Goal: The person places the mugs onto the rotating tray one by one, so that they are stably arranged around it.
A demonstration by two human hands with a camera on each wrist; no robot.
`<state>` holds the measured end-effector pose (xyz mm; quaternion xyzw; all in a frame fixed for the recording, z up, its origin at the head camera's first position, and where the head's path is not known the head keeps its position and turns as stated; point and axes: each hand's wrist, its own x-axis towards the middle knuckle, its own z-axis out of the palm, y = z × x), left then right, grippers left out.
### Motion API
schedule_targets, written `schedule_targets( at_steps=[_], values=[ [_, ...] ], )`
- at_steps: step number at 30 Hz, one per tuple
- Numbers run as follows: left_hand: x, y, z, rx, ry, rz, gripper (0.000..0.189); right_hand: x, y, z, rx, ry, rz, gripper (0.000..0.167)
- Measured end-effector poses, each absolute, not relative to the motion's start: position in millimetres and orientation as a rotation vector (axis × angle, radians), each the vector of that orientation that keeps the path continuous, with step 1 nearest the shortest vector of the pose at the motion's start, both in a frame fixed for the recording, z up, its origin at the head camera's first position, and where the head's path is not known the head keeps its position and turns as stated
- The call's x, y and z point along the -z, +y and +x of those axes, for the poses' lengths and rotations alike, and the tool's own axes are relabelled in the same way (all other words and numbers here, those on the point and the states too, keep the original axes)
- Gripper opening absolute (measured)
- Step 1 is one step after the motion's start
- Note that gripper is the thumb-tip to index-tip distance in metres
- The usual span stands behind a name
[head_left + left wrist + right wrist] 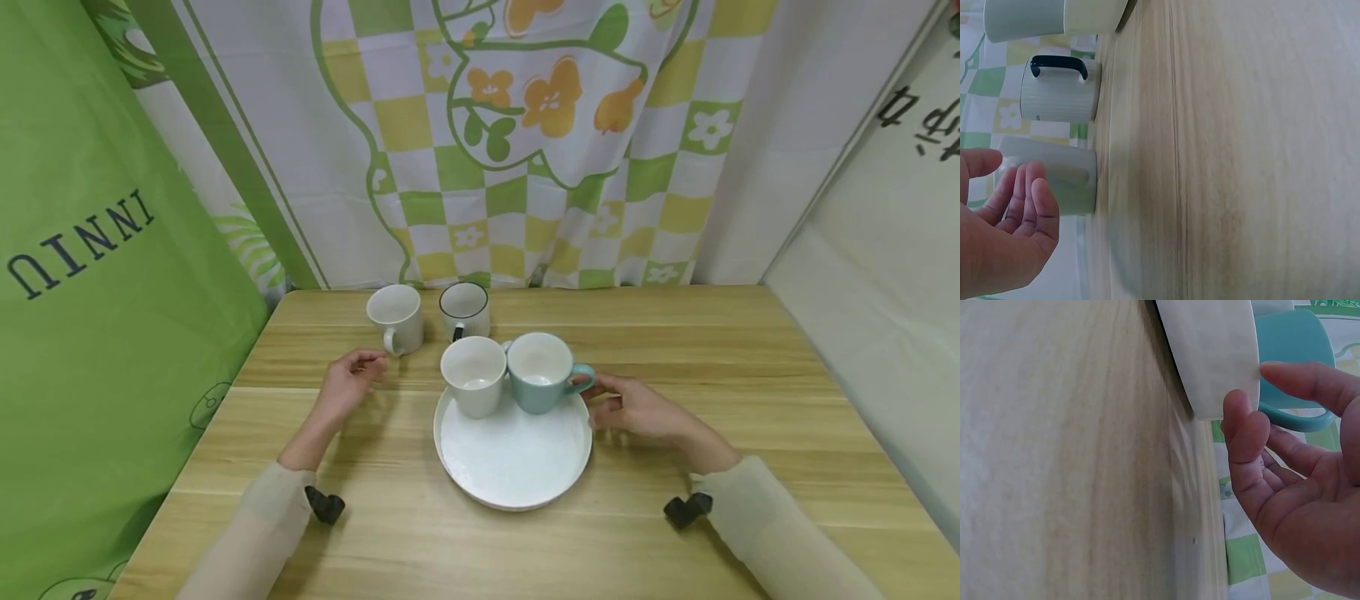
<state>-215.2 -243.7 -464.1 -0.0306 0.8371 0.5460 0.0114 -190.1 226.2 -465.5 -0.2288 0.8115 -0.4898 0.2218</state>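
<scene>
A round white tray (513,467) lies on the table. A white mug (474,379) and a light blue mug (539,375) stand side by side at its far part. My right hand (633,407) is at the tray's right rim, beside the blue mug's handle (1297,420), fingers loosely bent and not wrapped round it; whether a fingertip touches is unclear. My left hand (352,383) hovers close to the handle of another white mug (397,317) on the table, thumb and fingers apart (1016,212). A ribbed white mug with a black handle (465,310) stands to that mug's right.
The wooden table (750,400) ends at a patterned curtain (480,200) behind the mugs. A green cloth (112,333) hangs along the left side and a white one (862,275) along the right.
</scene>
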Motion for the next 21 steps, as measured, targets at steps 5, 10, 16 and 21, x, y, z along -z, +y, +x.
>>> schedule_targets(
  at_steps=[5, 10, 16, 21],
  values=[
    [464.3, -245.4, -217.4, -1.724, 2.595, -0.129, 0.037, 468.4, 227.3, -191.5, 1.354, 2.235, -0.627, 0.066],
    [463.6, -245.9, -219.4, -1.767, 2.596, -0.147, 0.035, 469.1, 227.6, -191.1, 1.368, 2.188, -0.636, 0.068],
    [460.4, -247.8, -221.8, -1.756, 2.577, -0.158, 0.04, 469.8, 228.6, -189.1, 1.351, 2.191, -0.649, 0.068],
    [458.7, -248.7, -223.7, -1.774, 2.54, -0.18, 0.041, 470.4, 229.5, -188.7, 1.353, 2.191, -0.615, 0.066]
  ],
)
